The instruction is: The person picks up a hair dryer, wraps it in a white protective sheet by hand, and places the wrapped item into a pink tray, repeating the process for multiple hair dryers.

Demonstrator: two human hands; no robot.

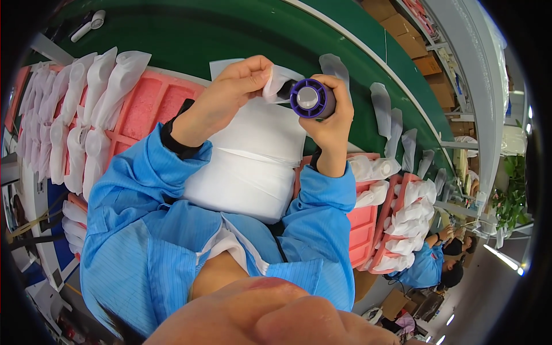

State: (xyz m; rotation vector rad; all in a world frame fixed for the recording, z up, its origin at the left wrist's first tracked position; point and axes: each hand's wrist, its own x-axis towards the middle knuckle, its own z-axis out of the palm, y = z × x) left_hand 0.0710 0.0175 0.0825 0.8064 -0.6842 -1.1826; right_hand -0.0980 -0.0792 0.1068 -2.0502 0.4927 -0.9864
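A purple cylinder (313, 99) in the right hand (340, 118), a white wrapper (277, 81) in the left hand (230, 95)

We see the purple cylinder held above the far part of the scene, with its round end turned up toward us. It sits at the left side of the right hand, between the thumb on its near side and the fingers curled around its far and right sides; that grip is closed around it. A silver disc (307, 98) fills the middle of its purple rim (296, 109).

Just left of it, we find the left hand pinching the white wrapper between thumb and fingertips. The wrapper reaches right toward the cylinder, and a dark part shows between the two; we cannot tell whether that part lies inside the wrapper.

Nearer to us than the hands lies a stack of white sheets (247, 167). To the left, we see a pink tray (144, 103) with white-wrapped things (98, 86); to the right, another pink tray (362, 227) stands beside more wrapped pieces (411, 218). Translucent pouches (380, 109) run in a row along the right of the green table (190, 31), and a white device (87, 27) lies at its far left.

Any writing on the cylinder or the wrapper is too small for us to tell.
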